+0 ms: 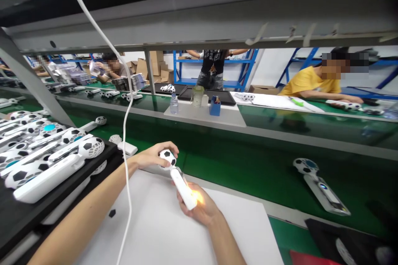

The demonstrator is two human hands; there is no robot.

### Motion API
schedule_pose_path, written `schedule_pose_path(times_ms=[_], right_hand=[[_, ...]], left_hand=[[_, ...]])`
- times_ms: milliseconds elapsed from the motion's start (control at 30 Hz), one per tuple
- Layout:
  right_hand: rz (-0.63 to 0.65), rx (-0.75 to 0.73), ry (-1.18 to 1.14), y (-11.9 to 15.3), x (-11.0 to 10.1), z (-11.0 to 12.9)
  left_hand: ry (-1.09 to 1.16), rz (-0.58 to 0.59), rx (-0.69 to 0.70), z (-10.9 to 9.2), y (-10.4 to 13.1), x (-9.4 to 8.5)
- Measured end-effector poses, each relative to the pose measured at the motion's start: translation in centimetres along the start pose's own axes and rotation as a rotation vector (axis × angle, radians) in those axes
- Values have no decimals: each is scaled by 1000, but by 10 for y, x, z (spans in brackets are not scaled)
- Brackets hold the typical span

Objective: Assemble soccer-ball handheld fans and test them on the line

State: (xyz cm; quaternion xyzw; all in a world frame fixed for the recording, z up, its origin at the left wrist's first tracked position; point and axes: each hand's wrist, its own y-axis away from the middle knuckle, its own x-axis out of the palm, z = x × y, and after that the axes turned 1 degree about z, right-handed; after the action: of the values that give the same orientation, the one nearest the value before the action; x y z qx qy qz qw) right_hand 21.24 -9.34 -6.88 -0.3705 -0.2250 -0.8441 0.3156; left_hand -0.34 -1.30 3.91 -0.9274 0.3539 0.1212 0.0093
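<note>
A white handheld fan (183,188) with a round black-and-white football-patterned head is held between my two hands, above a white sheet (149,223). My left hand (155,155) is closed round the ball-shaped head, thumb and fingers curved over it. Around the lower part of the handle, my right hand (199,205) is closed, and an orange-yellow light glows beside the handle's end. A small black pentagon piece (112,213) lies on the sheet at the left.
Rows of similar fans (46,178) fill a black tray at the left. Another fan (323,186) lies on the green belt (248,165) at right. A white cable (126,165) hangs in front. People sit and stand beyond a metal crossbar.
</note>
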Motion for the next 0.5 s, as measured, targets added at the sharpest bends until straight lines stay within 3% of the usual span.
schedule_pose_path(times_ms=[133,367,433,500], right_hand=[[23,-34,-42,-9,-7,-8],[97,30,-12,-3,-11,-7],[84,16,-12,-1,-11,-4],[41,-42,-26,0,-12,-1]], left_hand=[[13,84,15,1,-7,-5],[-122,251,-72,-19,-13,-4],[-199,232,-116,-23,-13,-6],[-298,122,-171,-20,-10,-14]])
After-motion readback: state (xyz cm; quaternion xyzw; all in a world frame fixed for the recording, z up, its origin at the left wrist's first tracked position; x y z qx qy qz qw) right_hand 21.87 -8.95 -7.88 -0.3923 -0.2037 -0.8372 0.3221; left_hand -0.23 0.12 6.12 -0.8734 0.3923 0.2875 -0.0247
